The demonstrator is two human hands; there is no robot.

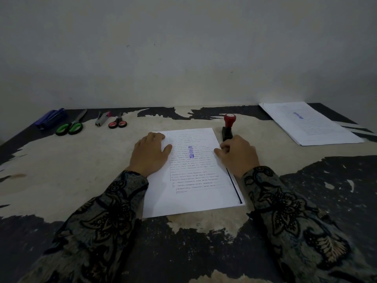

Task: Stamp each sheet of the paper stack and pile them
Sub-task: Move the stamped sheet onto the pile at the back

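Observation:
A stack of printed white sheets (193, 180) lies in the middle of the table, and its top sheet carries a blue stamp mark (191, 152). My left hand (150, 153) rests flat on the stack's left edge, fingers straight. My right hand (237, 154) sits at the stack's right edge with its fingers curled, thumb and fingertips touching the top sheet's edge. The stamp (228, 125), red-handled on a black base, stands upright just beyond my right hand, apart from it. A second pile of stamped sheets (310, 123) lies at the far right.
Along the far left of the worn table (81, 160) lie a blue stapler (51, 118), green-handled scissors (71, 125), a small grey stapler (101, 119) and pink-handled scissors (118, 123). A pale wall rises directly behind the table.

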